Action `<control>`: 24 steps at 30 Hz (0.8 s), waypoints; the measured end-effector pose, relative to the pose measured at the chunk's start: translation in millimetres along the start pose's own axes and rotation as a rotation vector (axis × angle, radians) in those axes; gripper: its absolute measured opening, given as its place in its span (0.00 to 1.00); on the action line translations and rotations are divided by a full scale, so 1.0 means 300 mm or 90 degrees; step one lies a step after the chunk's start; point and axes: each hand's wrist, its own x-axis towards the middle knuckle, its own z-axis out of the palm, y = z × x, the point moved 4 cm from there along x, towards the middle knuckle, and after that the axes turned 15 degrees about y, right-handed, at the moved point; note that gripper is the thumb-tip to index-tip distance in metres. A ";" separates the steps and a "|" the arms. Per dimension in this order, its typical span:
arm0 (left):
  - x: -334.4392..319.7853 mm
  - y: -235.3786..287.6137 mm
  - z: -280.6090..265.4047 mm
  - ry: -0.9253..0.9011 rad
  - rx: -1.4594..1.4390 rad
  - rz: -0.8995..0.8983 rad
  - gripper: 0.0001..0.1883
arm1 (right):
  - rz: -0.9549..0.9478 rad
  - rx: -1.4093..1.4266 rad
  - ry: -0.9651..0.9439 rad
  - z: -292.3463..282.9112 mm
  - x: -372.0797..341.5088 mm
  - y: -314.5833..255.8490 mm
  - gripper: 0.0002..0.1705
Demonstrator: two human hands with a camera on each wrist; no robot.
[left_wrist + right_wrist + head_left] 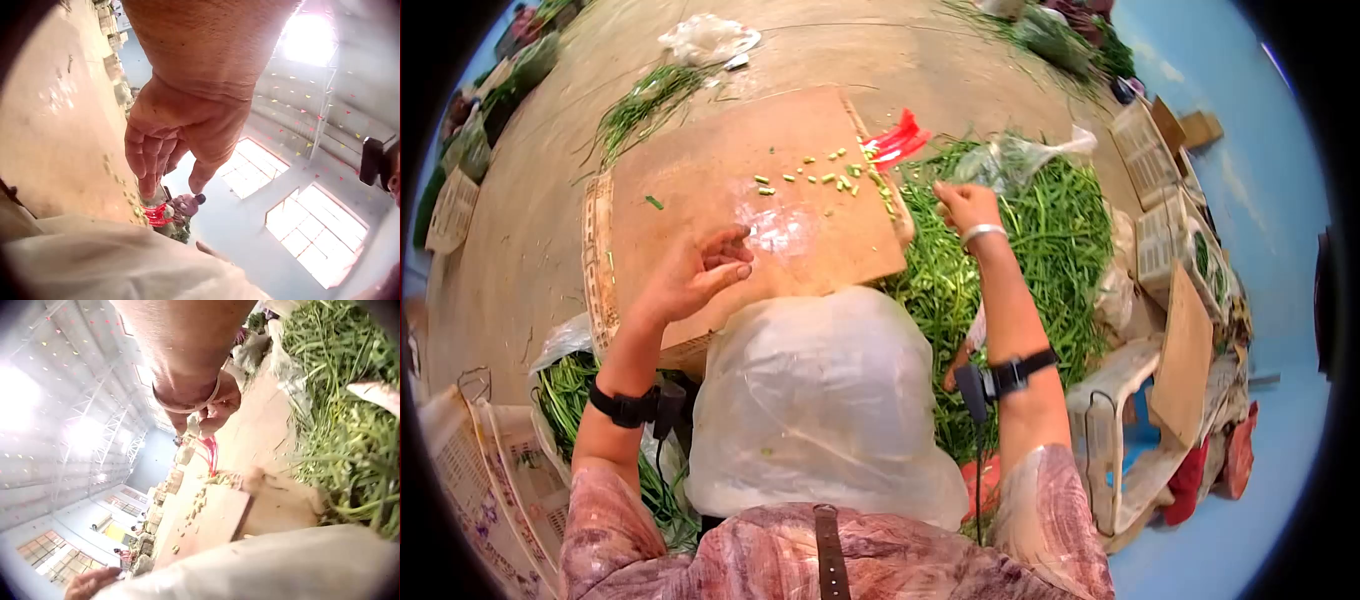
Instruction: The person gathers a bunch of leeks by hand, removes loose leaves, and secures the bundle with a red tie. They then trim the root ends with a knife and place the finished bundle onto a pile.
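My left hand (705, 268) hovers over the near part of a wooden board (700, 160); its fingers are loosely bent, with nothing between them, as the left wrist view (187, 125) also shows. Short cut pieces of green stalk (830, 178) lie scattered toward the board's right end. Past that end, above a heap of long green stalks (1050, 240), my right hand (972, 208) has its fingers curled in. A small whitish patch (194, 425) shows at its fingertips; I cannot tell whether it is something held. Red strips (900, 140) lie at the board's far right corner.
Clear plastic sheeting (810, 400) covers my lap against the board's near edge. White plastic crates (1120, 430) stand along the right, beside a blue wall. More greens (570, 400) are at my left, next to a crate (490, 480). A white bag (710, 40) lies on the floor ahead.
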 end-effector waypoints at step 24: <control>-0.032 0.371 -0.236 0.475 0.045 0.533 0.31 | -0.586 0.095 -0.038 -0.230 -0.159 -0.832 0.08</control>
